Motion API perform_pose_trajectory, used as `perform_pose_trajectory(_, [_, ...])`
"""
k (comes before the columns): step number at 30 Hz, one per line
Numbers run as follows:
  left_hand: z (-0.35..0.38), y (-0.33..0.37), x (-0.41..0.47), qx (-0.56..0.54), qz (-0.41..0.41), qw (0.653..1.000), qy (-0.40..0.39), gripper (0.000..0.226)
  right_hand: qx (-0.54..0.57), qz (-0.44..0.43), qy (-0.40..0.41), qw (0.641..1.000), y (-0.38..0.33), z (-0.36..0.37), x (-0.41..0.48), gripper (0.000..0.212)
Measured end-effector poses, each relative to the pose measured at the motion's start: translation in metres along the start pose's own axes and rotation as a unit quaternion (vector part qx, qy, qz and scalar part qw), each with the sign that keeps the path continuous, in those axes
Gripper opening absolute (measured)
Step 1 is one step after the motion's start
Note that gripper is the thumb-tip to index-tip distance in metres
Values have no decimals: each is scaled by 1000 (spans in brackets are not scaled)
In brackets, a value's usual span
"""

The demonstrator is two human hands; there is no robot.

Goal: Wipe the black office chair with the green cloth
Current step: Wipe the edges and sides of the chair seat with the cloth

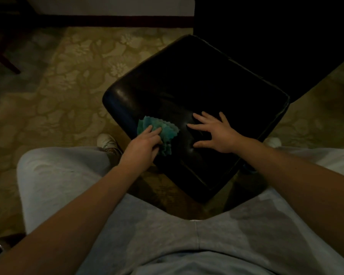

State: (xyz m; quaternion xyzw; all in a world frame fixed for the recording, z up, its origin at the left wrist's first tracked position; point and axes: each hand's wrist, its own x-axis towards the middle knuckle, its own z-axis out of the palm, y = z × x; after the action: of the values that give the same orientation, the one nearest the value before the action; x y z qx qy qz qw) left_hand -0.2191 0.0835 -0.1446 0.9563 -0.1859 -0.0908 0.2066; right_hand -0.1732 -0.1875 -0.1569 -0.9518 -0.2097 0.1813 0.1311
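The black office chair's leather seat (187, 92) fills the middle of the view, turned like a diamond, with its dark backrest at the upper right. A crumpled green cloth (163, 130) lies on the seat's near left part. My left hand (143, 145) presses on the cloth, fingers laid straight over it. My right hand (216, 132) rests flat on the seat just right of the cloth, fingers spread and holding nothing.
A patterned beige carpet (58, 86) surrounds the chair. My grey-trousered legs (167, 235) and a white shoe (107, 142) are close to the seat's near corner. A dark wooden furniture leg (2, 56) stands at the upper left, before a pale wall with dark skirting.
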Motion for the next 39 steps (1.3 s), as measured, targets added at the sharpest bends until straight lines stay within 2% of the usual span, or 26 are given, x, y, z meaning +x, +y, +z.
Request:
perform_pose_trajectory(4, [13,6,-11,5,51,998,-28,14,22,8,16,1000,-1,5,3,70])
perform_pose_trajectory(9, [-1,-16,3,90,128,987,-48,19,59,7,26,998,2,9,7,71])
perform_pose_trajectory(14, [3,-15,2,51,59,997,-7,17,85,12,27,996,-2,7,8,72])
perform_pose_trajectory(18, [5,-10,-5,19,22,1000,-4,20,75,27,53,995,-12,11,9,71])
perform_pose_trajectory(20, [5,-9,-9,24,38,999,-16,21,71,42,59,995,-16,11,10,71])
perform_pose_trajectory(23, [-2,-20,-11,59,115,990,-54,16,74,47,55,995,-17,11,10,71])
perform_pose_trajectory(25, [-12,-34,-1,81,136,986,-49,16,77,43,48,995,-16,10,10,71])
perform_pose_trajectory(32, [-17,-38,9,43,49,998,3,18,88,44,52,994,-25,12,12,69])
perform_pose_trajectory(39, [-12,-33,-8,41,113,991,-66,20,77,60,65,993,-31,12,14,69])
